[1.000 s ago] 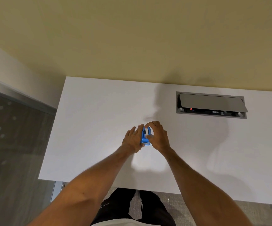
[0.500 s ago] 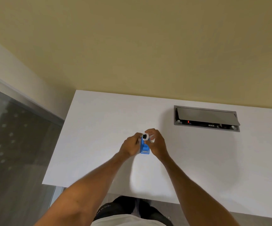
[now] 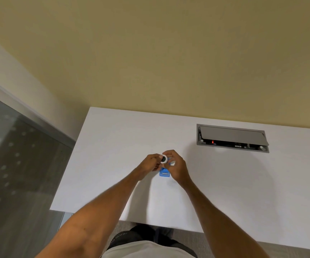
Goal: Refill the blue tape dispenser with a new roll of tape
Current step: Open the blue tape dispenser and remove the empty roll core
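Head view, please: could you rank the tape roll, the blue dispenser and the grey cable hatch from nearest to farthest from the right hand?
1. Tape roll: at the fingertips of the right hand, on its left.
2. Blue dispenser: just below the roll, beside the palm.
3. Grey cable hatch: well off to the right, at the desk's far edge.

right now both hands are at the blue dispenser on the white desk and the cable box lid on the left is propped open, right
Not quite. The head view shows the cable box on the right of the white desk, not the left. Both the left hand and right hand are at the blue dispenser.
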`<state>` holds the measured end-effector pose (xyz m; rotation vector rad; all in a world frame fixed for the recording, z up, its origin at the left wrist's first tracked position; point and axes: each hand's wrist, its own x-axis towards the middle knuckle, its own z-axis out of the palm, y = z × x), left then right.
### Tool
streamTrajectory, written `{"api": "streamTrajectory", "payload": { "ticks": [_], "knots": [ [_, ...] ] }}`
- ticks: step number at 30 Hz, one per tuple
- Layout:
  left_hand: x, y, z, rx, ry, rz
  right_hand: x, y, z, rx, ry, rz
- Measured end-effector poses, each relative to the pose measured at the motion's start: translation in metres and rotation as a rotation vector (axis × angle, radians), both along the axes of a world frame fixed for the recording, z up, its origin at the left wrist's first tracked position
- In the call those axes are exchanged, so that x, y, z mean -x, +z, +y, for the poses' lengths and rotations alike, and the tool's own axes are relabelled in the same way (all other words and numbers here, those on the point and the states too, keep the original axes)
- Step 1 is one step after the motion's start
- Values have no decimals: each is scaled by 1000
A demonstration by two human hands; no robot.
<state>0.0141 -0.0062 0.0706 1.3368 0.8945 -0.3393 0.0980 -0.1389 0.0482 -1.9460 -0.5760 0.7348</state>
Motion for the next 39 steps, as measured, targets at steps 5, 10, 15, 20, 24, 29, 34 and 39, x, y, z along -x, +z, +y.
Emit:
{"api": "streamTrajectory", "payload": {
  "ticks": [5,10,15,20,24,29,34,39],
  "knots": [
    [3,-3,2,55,99,-41,5,-2,-2,-18,-51,-32],
    [9,-9,3,55,149,-80,10,-5,-4,-29,-83,-38],
    [13,-14,1,73,184,-95,11,-6,-3,11,-89,-46],
    [12,-13,1,113,185,-51,13,-4,-4,37,-71,-62],
    [8,-9,0,151,209,29,16,-5,-4,61,-62,-64],
    [7,-15,0,37,98,16,18,-7,-2,94,-25,-94],
    [8,-20,1,85,133,36,16,-9,0,111,-14,-98],
    [6,-19,2,190,196,83,17,-10,3,118,12,-92]
  ]
}}
